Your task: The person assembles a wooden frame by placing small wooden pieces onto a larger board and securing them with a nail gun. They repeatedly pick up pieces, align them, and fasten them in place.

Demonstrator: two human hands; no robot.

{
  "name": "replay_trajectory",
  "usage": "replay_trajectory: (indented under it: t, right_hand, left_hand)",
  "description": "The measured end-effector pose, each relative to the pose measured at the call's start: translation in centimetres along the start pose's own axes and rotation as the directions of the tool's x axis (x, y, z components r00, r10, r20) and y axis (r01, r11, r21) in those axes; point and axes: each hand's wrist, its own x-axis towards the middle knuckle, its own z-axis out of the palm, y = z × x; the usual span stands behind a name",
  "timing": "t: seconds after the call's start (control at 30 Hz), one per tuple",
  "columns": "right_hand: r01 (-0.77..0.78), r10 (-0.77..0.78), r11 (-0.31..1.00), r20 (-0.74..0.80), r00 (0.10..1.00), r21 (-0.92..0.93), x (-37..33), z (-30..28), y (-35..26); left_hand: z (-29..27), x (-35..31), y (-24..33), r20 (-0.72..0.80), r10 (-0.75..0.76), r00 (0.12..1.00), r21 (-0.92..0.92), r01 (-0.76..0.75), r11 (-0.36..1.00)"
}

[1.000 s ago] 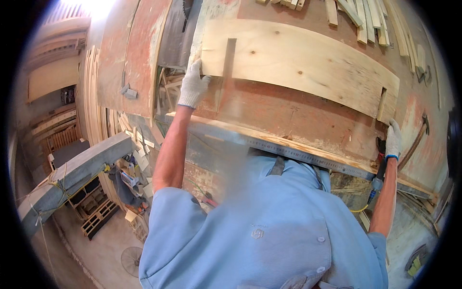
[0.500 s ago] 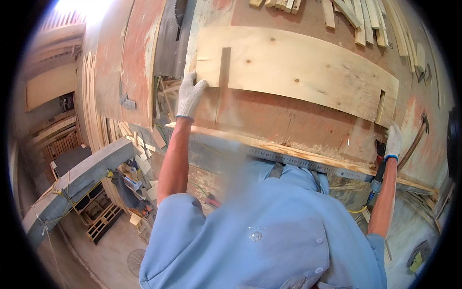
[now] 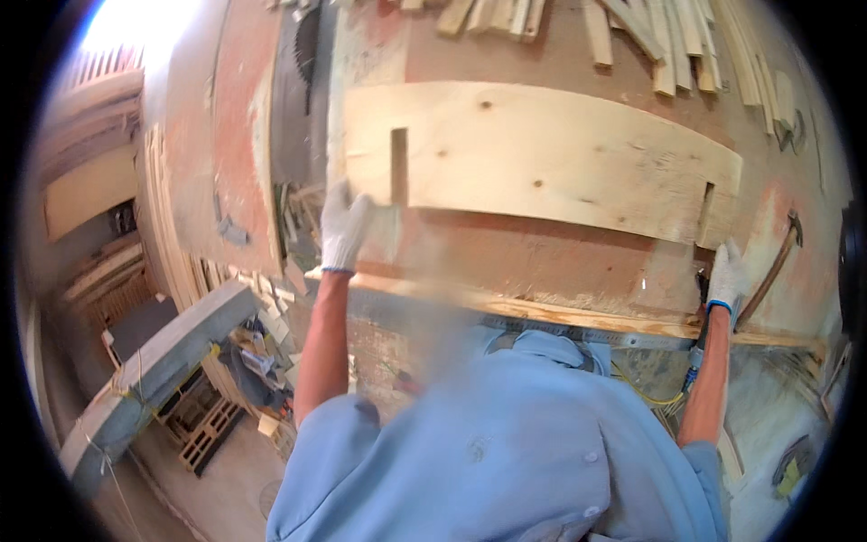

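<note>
A long, pale plywood board with a few dark knots lies across the worktable in front of me. Near each end, a narrow slot is cut in from its near edge. My left hand, in a whitish knit glove with a blue cuff, grips the near left corner, thumb along the edge. At the near right corner my right hand, gloved the same way, is closed on the board; its fingers are partly hidden. Just beside the right wrist lies a dark tool with a blue fitting and yellow hose, partly covered by the forearm.
A hammer lies right of my right hand. Several wood strips are spread at the back. A toothed saw blade stands beyond the board's left end. A long metal ruler and wooden edging run along the table's near edge.
The whole view has shifted, so the table and board appear lower and slightly left. Both hands keep their hold on the board's ends, with little visible movement against the table.
</note>
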Motion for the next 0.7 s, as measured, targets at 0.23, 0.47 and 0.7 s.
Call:
replay_trajectory:
  t: [0.23, 0.47, 0.7]
  right_hand:
    - [-0.073, 0.073, 0.997, -0.054, 0.996, 0.019, -2.1, -1.2, -7.2]
    - [-0.193, 0.196, 0.969, -0.004, 0.981, 0.152, -3.4, -2.7, -8.7]
    - [-0.291, 0.274, 0.936, 0.108, 0.956, 0.199, -2.6, -4.1, -10.5]
  left_hand:
    - [3.4, -0.1, 10.8, -0.214, 0.409, 0.887, 0.166, -0.380, 0.910]
    - [18.9, 1.9, 30.8, -0.078, 0.830, 0.552, -0.036, -0.834, 0.551]
    - [22.2, 2.3, 31.9, 0.038, 0.810, 0.585, 0.135, -0.806, 0.576]
